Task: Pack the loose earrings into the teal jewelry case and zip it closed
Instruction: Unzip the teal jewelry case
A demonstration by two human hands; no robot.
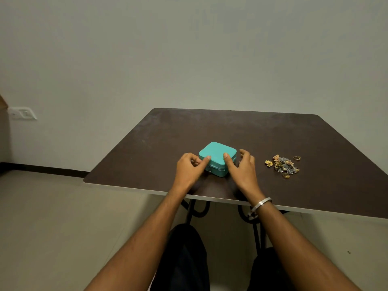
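Head view shows the task barely begun: the teal jewelry case [218, 159] sits zipped shut on the dark table [231, 131], and the loose earrings [283, 165] lie in a heap well apart from it at about 3 o'clock, none of them packed. Still to do, by my reading, are opening the zip, lifting the lid, moving every earring across, and zipping up again. The left hand [190, 168] rests at the case's 8 o'clock corner, thumb tip on the lid edge, the other fingers curled close by the zipper pull; whether they pinch the pull I cannot tell. The right hand [241, 167] holds the case at its 4 o'clock side, thumb on the lid and curled fingers round the far right edge. Each grip is thus on the case itself, with the earrings beyond the right hand.
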